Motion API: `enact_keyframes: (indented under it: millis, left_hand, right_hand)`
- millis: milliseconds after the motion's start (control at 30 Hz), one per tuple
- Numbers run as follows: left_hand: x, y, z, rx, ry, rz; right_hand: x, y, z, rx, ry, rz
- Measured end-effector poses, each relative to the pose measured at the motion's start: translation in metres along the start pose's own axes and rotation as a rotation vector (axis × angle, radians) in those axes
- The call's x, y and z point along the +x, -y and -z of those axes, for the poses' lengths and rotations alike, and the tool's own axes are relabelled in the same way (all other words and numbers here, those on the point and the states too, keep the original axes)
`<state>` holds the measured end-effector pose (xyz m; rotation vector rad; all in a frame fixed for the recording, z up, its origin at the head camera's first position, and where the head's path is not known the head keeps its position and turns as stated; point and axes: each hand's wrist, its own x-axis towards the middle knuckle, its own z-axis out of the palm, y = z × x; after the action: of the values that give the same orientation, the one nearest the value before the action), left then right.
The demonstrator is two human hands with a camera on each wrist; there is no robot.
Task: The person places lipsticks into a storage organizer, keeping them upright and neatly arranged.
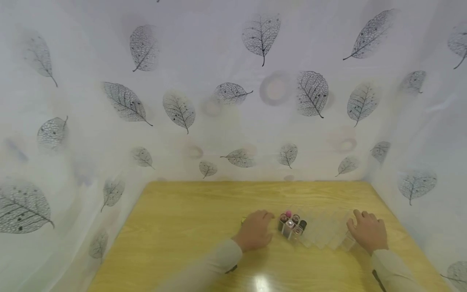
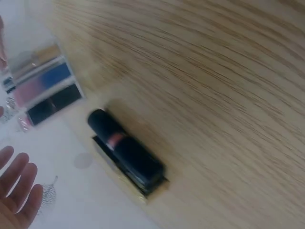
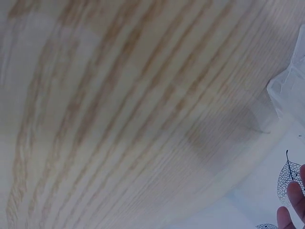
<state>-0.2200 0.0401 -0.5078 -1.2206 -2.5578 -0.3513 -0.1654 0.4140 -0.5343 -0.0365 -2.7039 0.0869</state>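
Observation:
A clear plastic lipstick organizer (image 1: 322,229) lies on the wooden table, its left-end compartments holding several lipsticks (image 1: 290,223) with dark, pink and clear caps. Just left of it hovers my left hand (image 1: 255,230), fingers spread and apart from the organizer. In the left wrist view, a dark lipstick tube (image 2: 126,148) with a reddish band lies alongside a black and gold box (image 2: 121,174); my left hand mostly hides this spot in the head view. My right hand (image 1: 369,231) is at the organizer's right end, fingers loosely bent and gripping nothing.
The wooden tabletop (image 1: 182,227) stretches to the left and behind the organizer. White sheeting (image 1: 226,125) printed with dark leaf skeletons encloses the table at the back and both sides.

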Motion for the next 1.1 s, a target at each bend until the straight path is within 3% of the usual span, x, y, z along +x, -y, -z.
enact_keyframes:
  millis: [167,467,600,933,1100]
  left_hand:
    - [-0.008,0.020,-0.008,0.013,0.074,0.010]
    - [-0.014,0.040,-0.023,0.190,0.150,-0.025]
    - [-0.013,0.041,-0.028,0.219,0.147,-0.033]
    - [-0.011,0.035,-0.030,0.124,0.209,0.031]
    - [-0.009,0.031,-0.029,0.131,0.230,0.041]
  right_hand:
    - [0.000,0.001,0.001,-0.001,0.006,0.009]
    - [0.001,0.001,0.001,0.001,-0.003,0.004]
    - [0.001,0.001,0.001,-0.006,-0.014,0.003]
    - [0.001,-0.005,-0.010,0.002,-0.043,0.013]
    - [0.001,-0.005,-0.010,0.008,-0.053,0.012]
